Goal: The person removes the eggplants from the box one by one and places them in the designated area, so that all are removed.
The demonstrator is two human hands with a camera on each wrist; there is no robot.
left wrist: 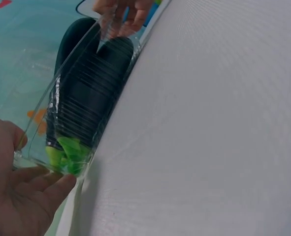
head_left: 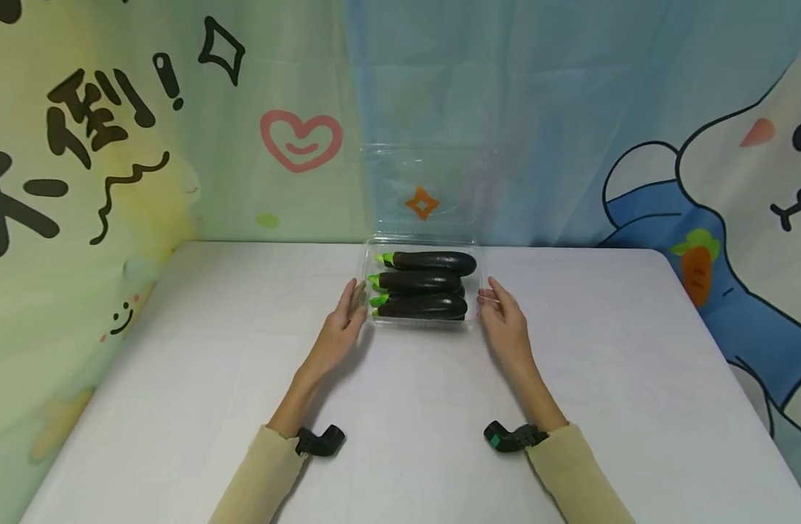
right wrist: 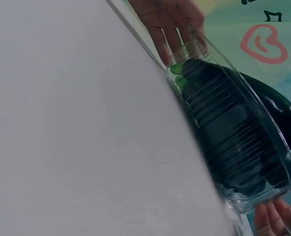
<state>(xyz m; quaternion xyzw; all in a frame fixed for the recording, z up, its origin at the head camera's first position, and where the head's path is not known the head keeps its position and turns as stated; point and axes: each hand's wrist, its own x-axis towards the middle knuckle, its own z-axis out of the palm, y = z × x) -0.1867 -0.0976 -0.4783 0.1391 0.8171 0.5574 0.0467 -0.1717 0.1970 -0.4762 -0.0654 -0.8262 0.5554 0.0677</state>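
- My left hand [head_left: 344, 320] is resting on the white table [head_left: 178, 378], fingers straight and relaxed, fingertips touching the left end of the clear plastic tray [head_left: 419, 324].
- My right hand [head_left: 503, 320] is mirroring it on the tray's right end, fingers extended against the wall, gripping nothing.
- The tray is sitting mid-table toward the far edge, between both hands.
- It's holding dark eggplants [head_left: 421, 282] lying crosswise, green stems pointing left.
- Its clear lid [head_left: 427, 189] is standing open behind, leaning toward the cartoon backdrop [head_left: 112, 145].
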